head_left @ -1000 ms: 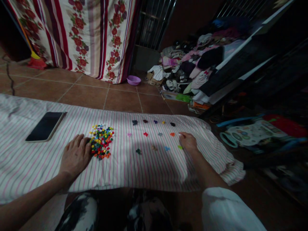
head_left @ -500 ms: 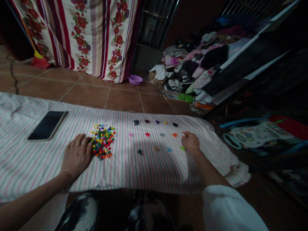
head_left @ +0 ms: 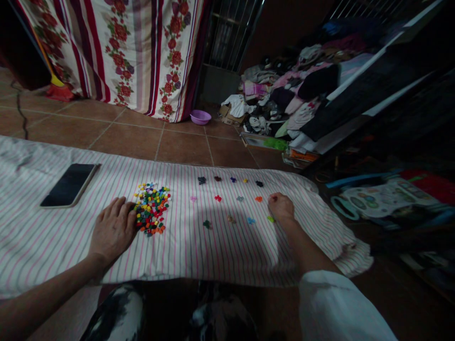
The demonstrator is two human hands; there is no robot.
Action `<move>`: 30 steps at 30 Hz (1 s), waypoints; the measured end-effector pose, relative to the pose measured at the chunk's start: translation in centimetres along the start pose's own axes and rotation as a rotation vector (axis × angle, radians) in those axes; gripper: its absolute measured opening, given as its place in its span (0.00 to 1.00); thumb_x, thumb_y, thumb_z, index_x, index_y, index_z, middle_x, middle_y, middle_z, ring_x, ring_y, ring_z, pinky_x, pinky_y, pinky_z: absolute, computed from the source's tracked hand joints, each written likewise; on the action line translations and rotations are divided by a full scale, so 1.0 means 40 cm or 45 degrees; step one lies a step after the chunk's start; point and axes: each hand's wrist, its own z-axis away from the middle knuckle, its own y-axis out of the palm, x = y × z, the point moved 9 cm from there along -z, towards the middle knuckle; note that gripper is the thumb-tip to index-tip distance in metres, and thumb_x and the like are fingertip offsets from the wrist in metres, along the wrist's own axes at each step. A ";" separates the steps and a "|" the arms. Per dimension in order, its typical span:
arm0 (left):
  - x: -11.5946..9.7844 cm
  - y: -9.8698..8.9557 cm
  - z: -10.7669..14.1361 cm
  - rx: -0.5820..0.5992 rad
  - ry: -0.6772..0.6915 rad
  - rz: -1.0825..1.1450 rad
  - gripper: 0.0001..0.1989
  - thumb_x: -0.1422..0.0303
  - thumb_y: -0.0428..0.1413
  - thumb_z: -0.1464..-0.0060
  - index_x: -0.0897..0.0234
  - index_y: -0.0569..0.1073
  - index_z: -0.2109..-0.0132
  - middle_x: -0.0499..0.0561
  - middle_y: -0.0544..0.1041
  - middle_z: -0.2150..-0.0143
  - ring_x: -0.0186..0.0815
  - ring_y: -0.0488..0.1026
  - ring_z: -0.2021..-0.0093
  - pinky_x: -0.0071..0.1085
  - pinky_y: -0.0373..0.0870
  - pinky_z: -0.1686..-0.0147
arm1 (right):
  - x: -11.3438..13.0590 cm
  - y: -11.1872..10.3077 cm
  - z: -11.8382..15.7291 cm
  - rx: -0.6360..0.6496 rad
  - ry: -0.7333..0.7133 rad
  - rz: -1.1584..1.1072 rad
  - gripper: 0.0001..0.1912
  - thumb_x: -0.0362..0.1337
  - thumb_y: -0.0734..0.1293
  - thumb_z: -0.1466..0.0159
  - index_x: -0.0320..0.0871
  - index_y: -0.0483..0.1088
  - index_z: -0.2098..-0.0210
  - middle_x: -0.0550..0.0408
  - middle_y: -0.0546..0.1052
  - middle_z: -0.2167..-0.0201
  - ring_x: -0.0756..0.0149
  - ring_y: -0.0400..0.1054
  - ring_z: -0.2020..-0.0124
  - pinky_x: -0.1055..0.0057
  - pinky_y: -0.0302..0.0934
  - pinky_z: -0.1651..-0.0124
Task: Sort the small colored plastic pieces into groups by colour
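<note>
My left hand [head_left: 113, 227] lies flat on the striped cloth, fingers stretched, its fingertips against the left side of a pile of small multicoloured beads [head_left: 152, 208]. At the right end of the middle row, my right hand [head_left: 282, 207] rests with its fingers pinched together; whatever is between the fingertips is hidden. Just left of it sits an orange cluster [head_left: 259, 199], and nearer me a lime green cluster [head_left: 270, 219]. Other small one-colour clusters stand in rows, among them red [head_left: 218, 198], grey [head_left: 240, 199], light blue [head_left: 250, 220], dark green [head_left: 206, 224] and black [head_left: 259, 183].
A phone [head_left: 70, 185] lies on the striped cloth [head_left: 170, 255] at the left. Beyond the cloth are a tiled floor [head_left: 185, 146], a purple basin [head_left: 200, 117], a floral curtain [head_left: 142, 57] and a heap of clothes [head_left: 284, 90].
The small white piece seen at my right fingertips earlier is now out of sight, with the fingers curled over that spot. My left hand has stayed still.
</note>
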 end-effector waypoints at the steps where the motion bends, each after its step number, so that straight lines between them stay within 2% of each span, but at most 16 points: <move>1: -0.001 0.000 0.000 0.002 0.008 -0.009 0.17 0.65 0.41 0.39 0.66 0.71 0.52 0.64 0.71 0.45 0.56 0.58 0.36 0.53 0.60 0.44 | 0.000 0.000 0.000 0.006 0.008 0.020 0.14 0.32 0.60 0.38 0.36 0.75 0.59 0.44 0.77 0.66 0.60 0.70 0.64 0.69 0.61 0.59; 9: 0.003 -0.003 -0.002 -0.019 -0.019 0.002 0.18 0.64 0.40 0.39 0.66 0.70 0.53 0.64 0.71 0.46 0.55 0.59 0.37 0.52 0.62 0.45 | -0.013 0.003 -0.001 0.020 0.038 0.054 0.14 0.31 0.60 0.38 0.35 0.75 0.59 0.41 0.76 0.64 0.58 0.71 0.62 0.67 0.61 0.58; 24: 0.003 -0.004 -0.005 0.000 -0.042 0.084 0.17 0.64 0.41 0.40 0.64 0.70 0.52 0.64 0.71 0.46 0.54 0.58 0.36 0.55 0.60 0.44 | -0.026 0.013 -0.009 -0.037 -0.019 -0.076 0.17 0.31 0.60 0.40 0.39 0.76 0.56 0.47 0.72 0.66 0.60 0.68 0.64 0.65 0.62 0.56; 30: -0.002 -0.008 -0.004 0.021 -0.030 0.076 0.16 0.64 0.43 0.41 0.64 0.72 0.53 0.64 0.71 0.45 0.55 0.57 0.35 0.55 0.61 0.45 | -0.030 0.017 -0.012 -0.039 -0.027 -0.116 0.16 0.32 0.60 0.40 0.39 0.76 0.57 0.46 0.73 0.67 0.58 0.68 0.63 0.65 0.61 0.55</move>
